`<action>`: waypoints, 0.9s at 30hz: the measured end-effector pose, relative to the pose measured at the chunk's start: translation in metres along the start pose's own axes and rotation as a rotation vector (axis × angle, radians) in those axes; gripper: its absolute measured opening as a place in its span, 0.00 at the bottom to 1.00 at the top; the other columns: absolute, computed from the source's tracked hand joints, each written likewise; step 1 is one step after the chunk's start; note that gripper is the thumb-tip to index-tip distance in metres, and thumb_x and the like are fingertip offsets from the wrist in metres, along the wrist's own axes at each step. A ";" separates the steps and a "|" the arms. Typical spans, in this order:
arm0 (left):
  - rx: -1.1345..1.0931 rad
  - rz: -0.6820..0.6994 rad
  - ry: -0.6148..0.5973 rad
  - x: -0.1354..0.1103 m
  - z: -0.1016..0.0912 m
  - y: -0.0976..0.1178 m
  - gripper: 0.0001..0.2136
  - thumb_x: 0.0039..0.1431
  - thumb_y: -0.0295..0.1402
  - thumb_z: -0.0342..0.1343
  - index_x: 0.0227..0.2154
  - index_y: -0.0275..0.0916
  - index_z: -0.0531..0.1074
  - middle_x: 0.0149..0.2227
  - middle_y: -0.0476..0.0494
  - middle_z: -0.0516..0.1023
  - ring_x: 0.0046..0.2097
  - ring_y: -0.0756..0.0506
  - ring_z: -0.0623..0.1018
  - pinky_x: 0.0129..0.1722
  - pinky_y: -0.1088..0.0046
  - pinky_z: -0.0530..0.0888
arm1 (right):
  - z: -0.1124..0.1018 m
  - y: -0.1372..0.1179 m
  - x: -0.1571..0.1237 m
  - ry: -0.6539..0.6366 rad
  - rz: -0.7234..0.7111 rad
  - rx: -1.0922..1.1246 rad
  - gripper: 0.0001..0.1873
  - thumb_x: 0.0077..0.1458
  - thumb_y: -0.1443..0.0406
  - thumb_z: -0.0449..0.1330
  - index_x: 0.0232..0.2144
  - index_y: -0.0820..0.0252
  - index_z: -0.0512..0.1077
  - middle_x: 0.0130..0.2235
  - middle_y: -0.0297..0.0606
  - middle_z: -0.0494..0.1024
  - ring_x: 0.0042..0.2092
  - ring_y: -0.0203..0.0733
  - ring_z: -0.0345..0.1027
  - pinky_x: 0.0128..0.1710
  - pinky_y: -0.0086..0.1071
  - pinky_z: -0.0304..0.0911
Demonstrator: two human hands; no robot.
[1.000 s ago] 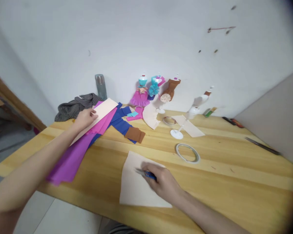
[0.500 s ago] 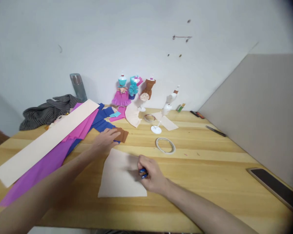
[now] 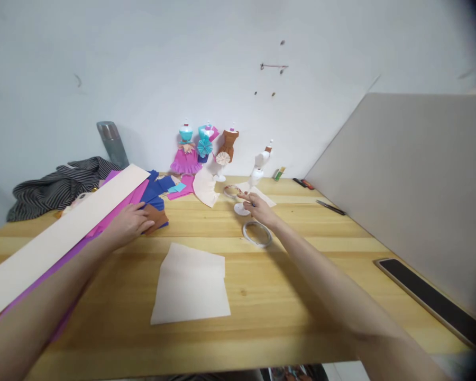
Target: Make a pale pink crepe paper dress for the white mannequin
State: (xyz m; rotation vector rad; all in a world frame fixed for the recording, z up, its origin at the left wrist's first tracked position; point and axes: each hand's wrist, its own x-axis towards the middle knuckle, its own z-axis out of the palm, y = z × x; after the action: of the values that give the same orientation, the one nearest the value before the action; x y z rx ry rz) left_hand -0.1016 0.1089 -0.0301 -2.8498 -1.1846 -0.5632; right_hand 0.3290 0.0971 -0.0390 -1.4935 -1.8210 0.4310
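Observation:
My left hand (image 3: 129, 225) lies with fingers stretched over folded brown paper (image 3: 156, 218) and blue paper (image 3: 154, 189) beside the coloured pile. Farther right, my right hand (image 3: 259, 209) is reached forward, its fingers closed around what look like blue-handled scissors (image 3: 254, 199), mostly hidden by the hand. It is close to the base of a white mini dress form (image 3: 257, 174) and just above a roll of white tape (image 3: 257, 234). In front of me, a cut cream paper piece (image 3: 192, 286) lies flat, with neither hand on it.
A long cream strip (image 3: 67, 238) lies across purple and pink paper at left. Behind stand dressed forms (image 3: 186, 153), a flask (image 3: 113, 144) and striped cloth (image 3: 63, 185). A phone (image 3: 428, 301) and a craft knife (image 3: 331, 207) lie at right.
My right hand has left the cream paper and moved forward to the dress form's base. My left hand has shifted left, and the brown paper with it. The view has turned slightly right.

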 end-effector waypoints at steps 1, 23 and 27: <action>0.009 -0.036 -0.012 -0.002 -0.004 0.003 0.19 0.62 0.41 0.47 0.20 0.39 0.74 0.29 0.41 0.79 0.48 0.37 0.71 0.54 0.56 0.64 | 0.005 -0.001 0.003 -0.004 -0.017 0.011 0.21 0.51 0.67 0.52 0.47 0.61 0.74 0.41 0.42 0.73 0.41 0.44 0.67 0.43 0.38 0.64; -0.204 -0.024 -0.184 -0.015 0.040 0.131 0.06 0.55 0.21 0.52 0.28 0.38 0.71 0.38 0.44 0.76 0.42 0.45 0.74 0.42 0.69 0.71 | 0.100 -0.080 -0.047 -0.017 -0.408 0.014 0.28 0.42 0.81 0.47 0.43 0.60 0.74 0.31 0.36 0.64 0.32 0.38 0.62 0.33 0.29 0.62; -0.177 0.054 -0.005 -0.017 0.044 0.117 0.14 0.56 0.17 0.44 0.32 0.37 0.72 0.50 0.38 0.75 0.52 0.42 0.72 0.50 0.61 0.70 | 0.101 -0.078 -0.053 0.000 -0.345 -0.088 0.31 0.43 0.80 0.50 0.49 0.58 0.73 0.35 0.38 0.68 0.34 0.39 0.65 0.35 0.30 0.65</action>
State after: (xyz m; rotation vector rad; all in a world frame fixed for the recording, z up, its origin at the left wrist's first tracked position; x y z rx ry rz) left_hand -0.0182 0.0202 -0.0612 -3.0201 -1.1072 -0.6929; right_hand 0.2055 0.0450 -0.0729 -1.1999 -2.0700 0.1835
